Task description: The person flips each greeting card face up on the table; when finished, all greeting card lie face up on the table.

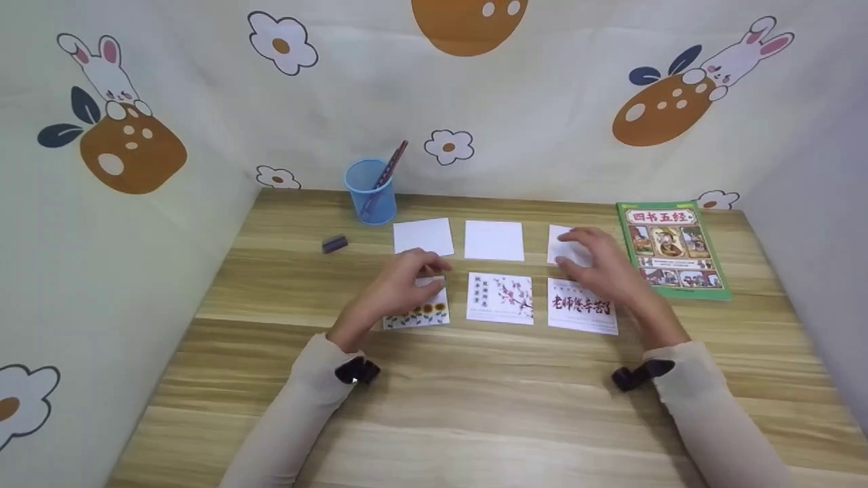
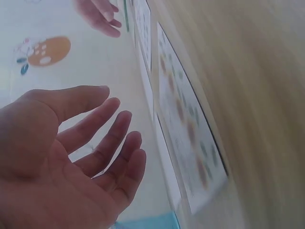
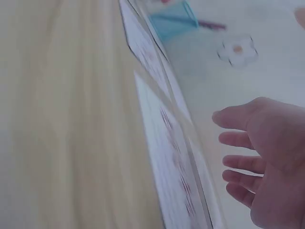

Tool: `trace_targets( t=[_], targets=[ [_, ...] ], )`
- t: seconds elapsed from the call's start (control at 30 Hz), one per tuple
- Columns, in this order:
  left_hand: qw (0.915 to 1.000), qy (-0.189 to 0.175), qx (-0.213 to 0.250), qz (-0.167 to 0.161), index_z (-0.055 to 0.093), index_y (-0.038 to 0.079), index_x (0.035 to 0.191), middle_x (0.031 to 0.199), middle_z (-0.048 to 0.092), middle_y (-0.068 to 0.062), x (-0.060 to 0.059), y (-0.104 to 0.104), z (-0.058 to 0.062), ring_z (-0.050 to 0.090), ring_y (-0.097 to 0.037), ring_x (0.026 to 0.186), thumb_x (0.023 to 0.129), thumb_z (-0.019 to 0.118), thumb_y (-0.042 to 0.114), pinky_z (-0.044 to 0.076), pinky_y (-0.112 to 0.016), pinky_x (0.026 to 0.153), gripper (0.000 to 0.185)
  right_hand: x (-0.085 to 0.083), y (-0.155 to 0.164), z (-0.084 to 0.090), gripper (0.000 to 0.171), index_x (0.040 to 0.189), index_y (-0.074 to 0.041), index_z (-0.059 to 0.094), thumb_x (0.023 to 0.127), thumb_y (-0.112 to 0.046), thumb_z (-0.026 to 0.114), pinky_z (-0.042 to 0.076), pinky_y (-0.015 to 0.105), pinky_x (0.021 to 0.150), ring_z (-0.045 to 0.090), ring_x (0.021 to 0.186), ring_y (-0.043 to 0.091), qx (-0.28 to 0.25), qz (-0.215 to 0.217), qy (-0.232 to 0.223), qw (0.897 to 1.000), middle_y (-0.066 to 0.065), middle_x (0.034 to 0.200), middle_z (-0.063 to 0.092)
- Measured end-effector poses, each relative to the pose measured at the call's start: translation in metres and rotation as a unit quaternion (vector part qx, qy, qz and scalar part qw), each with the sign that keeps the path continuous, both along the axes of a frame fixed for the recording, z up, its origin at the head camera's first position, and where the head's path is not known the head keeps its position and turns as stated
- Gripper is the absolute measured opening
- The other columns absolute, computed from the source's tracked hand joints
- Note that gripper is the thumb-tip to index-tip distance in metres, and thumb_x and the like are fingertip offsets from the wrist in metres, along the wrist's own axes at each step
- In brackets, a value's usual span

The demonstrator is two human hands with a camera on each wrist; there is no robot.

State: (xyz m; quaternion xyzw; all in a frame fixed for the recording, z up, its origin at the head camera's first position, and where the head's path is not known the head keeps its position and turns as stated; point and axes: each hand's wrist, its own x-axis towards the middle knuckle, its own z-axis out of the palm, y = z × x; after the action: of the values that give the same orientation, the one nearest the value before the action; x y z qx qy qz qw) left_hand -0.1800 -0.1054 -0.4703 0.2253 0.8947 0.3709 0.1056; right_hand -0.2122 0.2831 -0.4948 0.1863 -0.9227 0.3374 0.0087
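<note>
Sunflower card (image 1: 428, 314), rightmost white card (image 1: 571, 249); both partly behind hands (image 1: 400, 286) (image 1: 603, 270) in head view

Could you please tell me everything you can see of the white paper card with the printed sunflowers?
The white rectangular paper-looking card with printed sunflowers lies flat, picture side up, on the brown wood-grain table, near the person's left hand. Yellow blooms with dark centres and green leaves line its near half. The hand hides part of it in the head view; only the table appears to touch it.

Pale walls (image 1: 366, 81) border the tabletop (image 1: 475, 407) — streaky wood grain.
</note>
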Motion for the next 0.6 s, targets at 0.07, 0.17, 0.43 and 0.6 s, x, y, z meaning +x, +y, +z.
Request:
trace_targets(
  t=[0.07,0.17,0.43,0.6],
  targets=[
    [0.9998,-0.006,-0.011,-0.014,0.075,0.006,0.131,0.127,0.074,-0.011,-0.002,0.017,0.001,0.068,-0.029,0.121,0.104,0.071,0.017,0.056,-0.045,0.111,0.029,-0.002,0.021,0.000,0.047,0.141,0.003,0.065,0.101,-0.019,0.075,0.032,0.070,0.125,0.048,0.145,0.053,0.008,-0.031,-0.003,0.999,0.033,0.152,0.057],
    [0.9988,-0.007,-0.032,-0.037,0.075,0.008,0.131,0.128,0.074,-0.009,-0.007,0.045,0.003,0.067,-0.028,0.121,0.105,0.071,0.020,0.055,-0.045,0.109,0.029,-0.003,0.042,0.000,0.048,0.142,0.004,0.064,0.101,-0.019,0.075,0.028,0.070,0.128,0.044,0.149,0.055,0.021,-0.061,-0.023,0.998,0.033,0.153,0.056],
    [0.9972,-0.011,-0.049,-0.055,0.067,0.005,0.145,0.148,0.069,-0.011,-0.025,0.120,0.002,0.065,-0.025,0.138,0.105,0.070,0.021,0.050,-0.036,0.121,0.044,-0.003,0.049,0.003,0.058,0.147,0.003,0.060,0.098,-0.023,0.079,0.028,0.070,0.128,0.036,0.154,0.056,0.043,-0.086,-0.077,0.992,0.034,0.158,0.050],
    [0.9975,-0.020,-0.029,-0.061,0.052,0.002,0.158,0.145,0.068,-0.017,-0.038,0.155,0.001,0.067,-0.027,0.131,0.103,0.070,0.022,0.054,-0.035,0.116,0.061,-0.002,0.051,0.001,0.053,0.143,0.003,0.062,0.097,-0.017,0.080,0.028,0.070,0.128,0.036,0.154,0.058,0.047,-0.088,-0.077,0.992,0.035,0.157,0.051]
  ],
)
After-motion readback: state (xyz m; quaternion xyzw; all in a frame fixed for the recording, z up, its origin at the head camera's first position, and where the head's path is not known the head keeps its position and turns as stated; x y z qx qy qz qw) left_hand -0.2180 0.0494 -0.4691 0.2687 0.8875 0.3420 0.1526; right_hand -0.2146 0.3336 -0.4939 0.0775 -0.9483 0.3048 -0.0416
